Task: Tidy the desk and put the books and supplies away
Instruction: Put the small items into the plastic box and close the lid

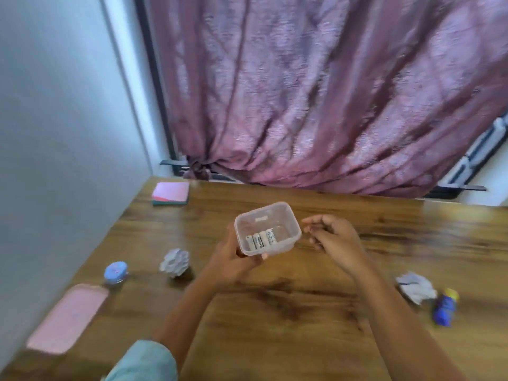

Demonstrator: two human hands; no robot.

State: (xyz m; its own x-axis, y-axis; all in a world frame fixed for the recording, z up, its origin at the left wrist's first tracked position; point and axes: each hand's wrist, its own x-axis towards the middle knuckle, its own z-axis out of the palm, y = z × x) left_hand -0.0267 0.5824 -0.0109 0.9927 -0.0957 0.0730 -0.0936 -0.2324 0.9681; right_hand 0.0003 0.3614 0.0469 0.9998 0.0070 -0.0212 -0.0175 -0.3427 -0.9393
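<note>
Under the clear tub [268,229], left hand [233,259] fingers lie mostly hidden.

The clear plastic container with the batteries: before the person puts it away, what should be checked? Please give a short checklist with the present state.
1. Left hand holds the container from below: ok.
2. Batteries lie inside, four visible: ok.
3. Lid on the container: not ok, it is open on top.
4. Container level: not ok, it is tilted toward the camera.
5. Right hand free, fingers loosely curled beside the container: ok.
6. Storage place in view: cannot tell.

Mauve curtain [316,92], wood-grain desk [275,312]
</note>
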